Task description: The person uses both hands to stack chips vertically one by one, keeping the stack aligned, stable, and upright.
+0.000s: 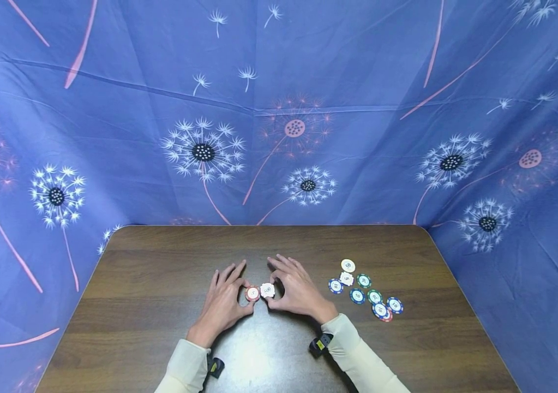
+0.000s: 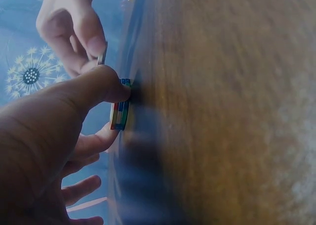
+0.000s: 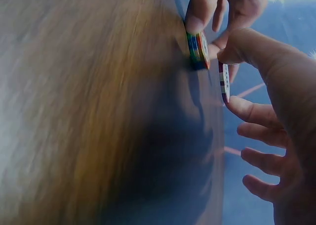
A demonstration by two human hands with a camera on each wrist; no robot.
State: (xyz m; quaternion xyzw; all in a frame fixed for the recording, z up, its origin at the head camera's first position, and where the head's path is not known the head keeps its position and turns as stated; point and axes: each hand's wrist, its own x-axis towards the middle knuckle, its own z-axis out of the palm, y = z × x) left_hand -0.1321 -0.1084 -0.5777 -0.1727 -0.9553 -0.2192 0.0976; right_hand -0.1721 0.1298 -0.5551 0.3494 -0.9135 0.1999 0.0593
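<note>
A short stack of poker chips (image 1: pixel 252 293), red and white on top, is pinched between the thumb and index finger of my left hand (image 1: pixel 227 301). Blue and green edges show under the red one on the stack (image 3: pixel 199 51) in the right wrist view. My right hand (image 1: pixel 298 290) holds a white poker chip (image 1: pixel 267 290) by its rim, thumb on one side and index finger opposite. Dark marks line the edge of this white chip (image 3: pixel 224 81), which is raised above the table beside the stack. The other fingers of both hands are spread outward.
Several loose poker chips lie to the right: a yellow-rimmed one (image 1: pixel 348 266), a white one (image 1: pixel 346 279), green ones (image 1: pixel 364 280) and blue ones (image 1: pixel 357 296). A blue chip (image 1: pixel 379 310) overlaps a red one (image 1: pixel 388 316). The wooden table (image 1: pixel 161 256) meets a blue patterned cloth (image 1: pixel 259 82).
</note>
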